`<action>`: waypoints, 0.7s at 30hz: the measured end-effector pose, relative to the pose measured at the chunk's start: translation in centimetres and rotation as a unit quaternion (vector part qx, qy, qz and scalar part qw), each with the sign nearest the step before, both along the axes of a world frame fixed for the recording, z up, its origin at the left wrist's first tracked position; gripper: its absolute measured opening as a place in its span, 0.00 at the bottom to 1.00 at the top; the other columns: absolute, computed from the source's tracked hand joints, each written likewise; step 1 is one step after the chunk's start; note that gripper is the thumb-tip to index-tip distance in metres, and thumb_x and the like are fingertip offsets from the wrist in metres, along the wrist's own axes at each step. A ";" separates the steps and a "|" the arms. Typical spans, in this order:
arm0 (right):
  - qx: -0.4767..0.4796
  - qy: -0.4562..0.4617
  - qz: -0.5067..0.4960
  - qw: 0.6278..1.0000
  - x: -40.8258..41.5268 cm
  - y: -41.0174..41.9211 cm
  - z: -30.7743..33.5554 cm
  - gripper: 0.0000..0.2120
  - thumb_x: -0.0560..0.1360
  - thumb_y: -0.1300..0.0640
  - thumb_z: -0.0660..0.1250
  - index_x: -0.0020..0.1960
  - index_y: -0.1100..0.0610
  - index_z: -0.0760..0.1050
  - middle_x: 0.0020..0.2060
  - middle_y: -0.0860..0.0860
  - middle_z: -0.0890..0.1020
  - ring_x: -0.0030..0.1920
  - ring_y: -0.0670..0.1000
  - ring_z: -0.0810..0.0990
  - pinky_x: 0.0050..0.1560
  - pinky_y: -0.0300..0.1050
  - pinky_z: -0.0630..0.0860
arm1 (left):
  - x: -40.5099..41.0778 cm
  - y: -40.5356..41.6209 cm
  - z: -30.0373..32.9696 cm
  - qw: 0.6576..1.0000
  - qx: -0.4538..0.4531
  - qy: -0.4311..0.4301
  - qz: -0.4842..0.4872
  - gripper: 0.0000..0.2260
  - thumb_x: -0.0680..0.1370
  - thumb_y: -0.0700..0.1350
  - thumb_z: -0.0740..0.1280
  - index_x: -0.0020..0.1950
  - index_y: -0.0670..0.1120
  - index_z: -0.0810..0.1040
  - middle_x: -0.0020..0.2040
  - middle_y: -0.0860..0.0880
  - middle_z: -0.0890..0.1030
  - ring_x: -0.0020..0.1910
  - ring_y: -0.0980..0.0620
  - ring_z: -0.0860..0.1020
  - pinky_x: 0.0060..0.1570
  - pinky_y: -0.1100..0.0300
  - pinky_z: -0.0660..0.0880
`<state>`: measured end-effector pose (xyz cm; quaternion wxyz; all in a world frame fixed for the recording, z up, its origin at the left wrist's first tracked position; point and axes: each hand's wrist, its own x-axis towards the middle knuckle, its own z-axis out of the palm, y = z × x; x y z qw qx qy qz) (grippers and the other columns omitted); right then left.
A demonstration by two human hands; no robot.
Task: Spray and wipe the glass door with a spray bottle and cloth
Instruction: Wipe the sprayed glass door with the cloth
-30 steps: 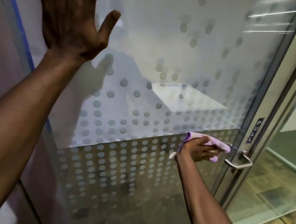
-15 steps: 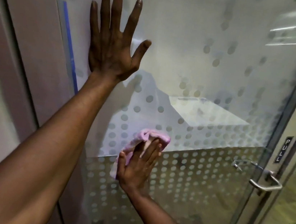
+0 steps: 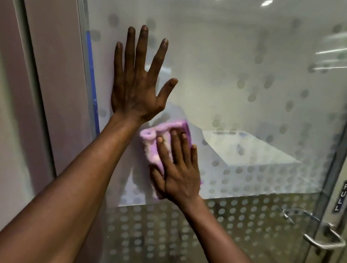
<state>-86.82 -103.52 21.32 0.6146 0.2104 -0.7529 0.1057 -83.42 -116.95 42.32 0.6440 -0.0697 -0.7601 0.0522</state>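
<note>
The glass door (image 3: pixel 252 80) fills the view, frosted with a pattern of grey dots. My left hand (image 3: pixel 138 82) lies flat on the glass near the door's left edge, fingers spread and pointing up. Just below it, my right hand (image 3: pixel 177 169) presses a pink cloth (image 3: pixel 156 138) against the glass with straight fingers. The cloth sticks out above and to the left of the fingers. No spray bottle is in view.
A metal lever handle (image 3: pixel 326 239) sits at the door's right edge, below a small PULL label (image 3: pixel 342 195). A blue strip (image 3: pixel 91 76) runs along the door's left edge beside a pale frame post (image 3: pixel 37 69). A wooden floor shows at the far right.
My right hand has swept the cloth leftward from beside the handle to just under my left hand, and slightly upward. The left hand stays flat on the glass; the view has shifted.
</note>
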 end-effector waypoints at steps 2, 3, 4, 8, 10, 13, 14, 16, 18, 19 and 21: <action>-0.069 -0.016 -0.036 0.997 -0.5 2.8 1.3 0.36 0.82 0.38 0.55 0.85 0.52 0.54 0.86 0.57 0.48 0.86 0.60 0.48 0.84 0.61 0.48 | -0.1 0.0 0.0 1.000 -0.002 -0.001 -0.002 0.35 0.83 0.69 0.47 0.86 0.53 0.55 0.86 0.38 0.54 0.85 0.34 0.52 0.83 0.35 0.51; -0.105 -0.032 -0.046 0.993 -0.7 4.3 1.3 0.36 0.83 0.38 0.54 0.86 0.51 0.51 0.86 0.57 0.47 0.86 0.60 0.46 0.85 0.60 0.47 | -0.2 0.1 0.0 1.000 -0.001 0.001 -0.002 0.35 0.83 0.69 0.47 0.86 0.53 0.55 0.86 0.38 0.54 0.85 0.34 0.52 0.83 0.35 0.51; -0.142 -0.049 -0.049 0.987 -0.7 5.7 0.9 0.36 0.83 0.37 0.52 0.86 0.51 0.48 0.86 0.57 0.47 0.86 0.60 0.46 0.85 0.60 0.46 | -0.4 0.1 -0.1 1.000 -0.001 0.006 -0.002 0.34 0.84 0.69 0.48 0.86 0.54 0.54 0.86 0.38 0.54 0.85 0.34 0.53 0.83 0.35 0.51; -0.310 -0.085 -0.047 0.946 -0.4 9.5 -2.6 0.38 0.84 0.39 0.52 0.86 0.60 0.48 0.85 0.64 0.50 0.86 0.61 0.47 0.84 0.62 0.52 | -1.2 0.2 -0.3 0.999 0.003 0.041 -0.003 0.34 0.84 0.69 0.51 0.86 0.55 0.55 0.85 0.37 0.57 0.84 0.33 0.55 0.83 0.35 0.52; -0.380 -0.104 -0.050 0.918 -0.2 10.1 -4.9 0.39 0.84 0.42 0.55 0.84 0.67 0.51 0.84 0.67 0.52 0.85 0.65 0.50 0.83 0.65 0.53 | -1.6 0.2 -0.3 0.999 0.007 0.052 0.002 0.34 0.84 0.69 0.51 0.86 0.55 0.55 0.85 0.37 0.59 0.84 0.32 0.57 0.82 0.35 0.53; -0.427 -0.120 -0.056 0.894 -0.4 9.7 -7.9 0.38 0.83 0.47 0.56 0.83 0.70 0.51 0.83 0.69 0.53 0.84 0.68 0.52 0.82 0.69 0.54 | -1.7 0.2 -0.2 0.999 0.013 0.051 -0.001 0.34 0.83 0.70 0.50 0.86 0.55 0.55 0.85 0.37 0.59 0.84 0.32 0.57 0.82 0.35 0.53; -0.438 -0.126 -0.061 0.888 -0.6 9.5 -8.5 0.38 0.83 0.47 0.56 0.83 0.70 0.51 0.83 0.69 0.52 0.84 0.69 0.52 0.82 0.69 0.55 | -1.6 0.2 -0.1 0.999 0.013 0.051 -0.003 0.34 0.83 0.70 0.50 0.86 0.54 0.56 0.85 0.37 0.58 0.84 0.33 0.56 0.82 0.35 0.53; -0.458 -0.134 -0.071 0.876 -1.0 8.9 -8.8 0.38 0.84 0.46 0.55 0.83 0.70 0.51 0.83 0.69 0.52 0.84 0.68 0.52 0.82 0.69 0.55 | -1.4 0.2 -0.1 0.999 0.013 0.046 -0.009 0.35 0.83 0.70 0.50 0.86 0.54 0.55 0.86 0.38 0.57 0.85 0.33 0.55 0.83 0.36 0.51; -0.472 -0.130 -0.072 0.869 -1.0 8.0 -8.3 0.38 0.84 0.44 0.53 0.83 0.70 0.50 0.83 0.68 0.52 0.85 0.68 0.51 0.82 0.68 0.55 | -1.3 0.2 -0.1 0.999 0.013 0.041 -0.011 0.35 0.83 0.70 0.50 0.86 0.54 0.55 0.86 0.38 0.56 0.85 0.34 0.54 0.83 0.36 0.51; -0.471 -0.124 -0.069 0.871 -0.8 7.4 -7.8 0.38 0.85 0.43 0.52 0.83 0.70 0.50 0.84 0.68 0.52 0.85 0.68 0.51 0.82 0.68 0.55 | -1.3 0.2 -0.1 0.999 0.013 0.041 -0.009 0.35 0.83 0.70 0.49 0.86 0.54 0.54 0.86 0.39 0.55 0.85 0.34 0.54 0.83 0.36 0.51; -0.435 -0.102 -0.054 0.893 -0.2 5.6 -7.0 0.39 0.85 0.41 0.51 0.83 0.69 0.50 0.84 0.68 0.51 0.85 0.68 0.50 0.82 0.69 0.55 | -1.4 0.2 -0.2 0.999 0.013 0.039 -0.008 0.35 0.83 0.70 0.49 0.86 0.54 0.53 0.86 0.39 0.55 0.85 0.34 0.54 0.83 0.36 0.51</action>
